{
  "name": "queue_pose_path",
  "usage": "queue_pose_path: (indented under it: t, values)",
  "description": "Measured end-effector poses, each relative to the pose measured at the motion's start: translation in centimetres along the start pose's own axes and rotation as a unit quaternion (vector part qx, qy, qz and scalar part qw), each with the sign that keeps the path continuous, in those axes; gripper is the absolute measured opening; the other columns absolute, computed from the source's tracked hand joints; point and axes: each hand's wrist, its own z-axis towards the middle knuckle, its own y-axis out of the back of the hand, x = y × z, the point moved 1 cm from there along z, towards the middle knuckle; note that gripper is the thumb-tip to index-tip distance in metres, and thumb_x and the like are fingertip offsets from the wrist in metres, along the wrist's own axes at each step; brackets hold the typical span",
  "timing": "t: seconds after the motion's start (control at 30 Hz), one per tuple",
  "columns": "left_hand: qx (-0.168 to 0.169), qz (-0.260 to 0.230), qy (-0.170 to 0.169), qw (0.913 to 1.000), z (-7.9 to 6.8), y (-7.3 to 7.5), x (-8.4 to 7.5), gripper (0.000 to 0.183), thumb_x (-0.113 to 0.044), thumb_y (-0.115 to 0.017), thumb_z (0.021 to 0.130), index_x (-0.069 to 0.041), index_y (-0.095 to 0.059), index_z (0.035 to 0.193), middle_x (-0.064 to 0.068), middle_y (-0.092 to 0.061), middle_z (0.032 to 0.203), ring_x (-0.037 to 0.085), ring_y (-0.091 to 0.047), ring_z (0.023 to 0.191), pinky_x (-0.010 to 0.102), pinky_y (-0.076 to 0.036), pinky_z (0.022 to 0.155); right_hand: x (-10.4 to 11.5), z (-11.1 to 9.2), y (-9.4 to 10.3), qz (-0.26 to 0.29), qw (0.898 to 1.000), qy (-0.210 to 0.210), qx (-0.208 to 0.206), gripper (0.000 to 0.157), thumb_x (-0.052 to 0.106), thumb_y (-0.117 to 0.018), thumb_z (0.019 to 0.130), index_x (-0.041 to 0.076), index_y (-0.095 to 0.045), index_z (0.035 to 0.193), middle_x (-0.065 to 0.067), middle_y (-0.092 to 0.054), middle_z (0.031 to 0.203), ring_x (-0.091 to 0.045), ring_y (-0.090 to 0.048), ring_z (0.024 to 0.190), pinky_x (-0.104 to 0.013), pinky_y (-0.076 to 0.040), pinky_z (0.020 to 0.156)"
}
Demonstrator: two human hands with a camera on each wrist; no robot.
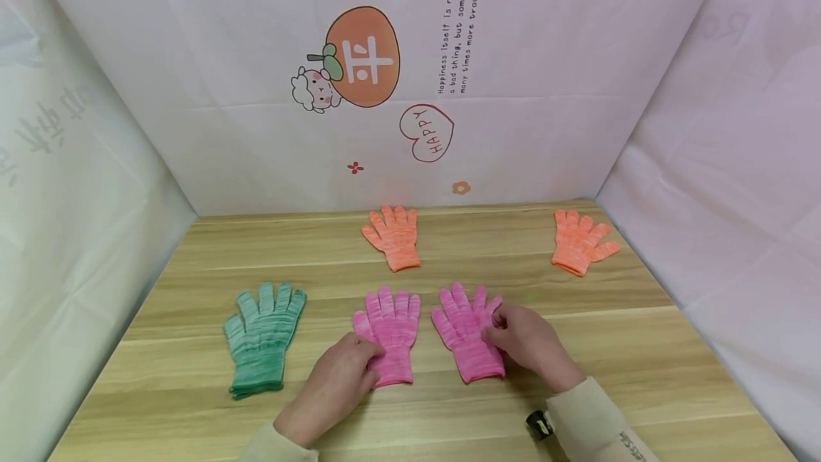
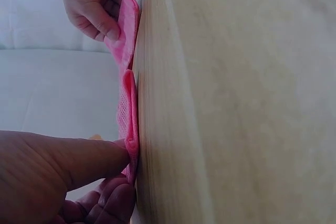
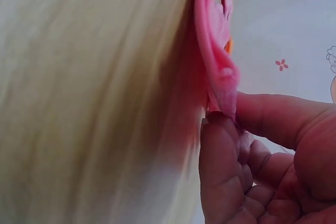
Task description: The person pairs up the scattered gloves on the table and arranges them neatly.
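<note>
Two pink knit gloves lie side by side, fingers pointing away from me. My left hand (image 1: pixel 333 382) pinches the outer edge of the left pink glove (image 1: pixel 399 330) between thumb and fingers, below the glove's thumb. In the left wrist view its cuff opening (image 2: pixel 129 114) faces the camera, low along the tabletop. On the other side my right hand (image 1: pixel 529 339) pinches the outer edge of the right pink glove (image 1: pixel 470 334). That edge (image 3: pixel 223 77) is raised off the wood in the right wrist view. Some of my fingertips are hidden behind the fabric.
Left of the pink gloves lies a stacked pair of green gloves (image 1: pixel 264 337). Farther back are two orange gloves, one near the middle (image 1: pixel 396 237) and one at the right (image 1: pixel 579 241). White printed sheets wall the wooden table (image 1: pixel 308 252) at the back and both sides.
</note>
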Motion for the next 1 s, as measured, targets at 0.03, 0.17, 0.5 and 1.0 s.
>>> queue_pose_path:
  t: [0.03,0.17,0.5,1.0]
  values:
    - [0.001,0.000,0.001,1.0000,0.0,0.0,0.0,0.022,-0.010,-0.079,0.089,-0.006,-0.078,0.111,0.002,-0.069,0.099,0.015,-0.063,0.093,0.034,-0.056,0.080,0.1,-0.1,0.0,0.000,1.000,0.002,-0.002,0.029,0.024,-0.072,0.096,0.013,-0.054,0.076,-0.001,-0.051,0.070,-0.017,-0.048,0.065,-0.031,-0.036,0.060]
    - [0.005,0.000,0.005,1.0000,0.0,0.0,-0.1,0.022,-0.011,-0.079,0.090,-0.006,-0.078,0.111,0.002,-0.069,0.100,0.014,-0.062,0.092,0.034,-0.056,0.080,0.3,-0.3,0.1,-0.002,1.000,0.011,-0.008,0.027,0.023,-0.071,0.097,0.014,-0.054,0.079,-0.001,-0.051,0.070,-0.017,-0.048,0.064,-0.032,-0.036,0.060]
    - [-0.004,0.010,0.002,0.9999,-0.1,0.1,-0.1,0.021,-0.012,-0.078,0.090,-0.007,-0.078,0.110,0.002,-0.070,0.099,0.013,-0.063,0.092,0.034,-0.056,0.080,1.6,-0.8,0.7,0.014,1.000,0.019,-0.010,0.023,0.022,-0.070,0.098,0.014,-0.055,0.082,-0.001,-0.054,0.070,-0.016,-0.050,0.062,-0.030,-0.039,0.056]
    - [0.002,0.000,0.011,0.9999,0.0,0.2,-0.1,0.021,-0.017,-0.076,0.092,-0.007,-0.078,0.111,0.001,-0.070,0.101,0.012,-0.063,0.093,0.034,-0.056,0.082,3.1,-1.3,1.1,0.027,0.998,0.051,-0.017,0.021,0.020,-0.071,0.099,0.014,-0.058,0.083,0.001,-0.052,0.069,-0.014,-0.048,0.061,-0.027,-0.038,0.053]
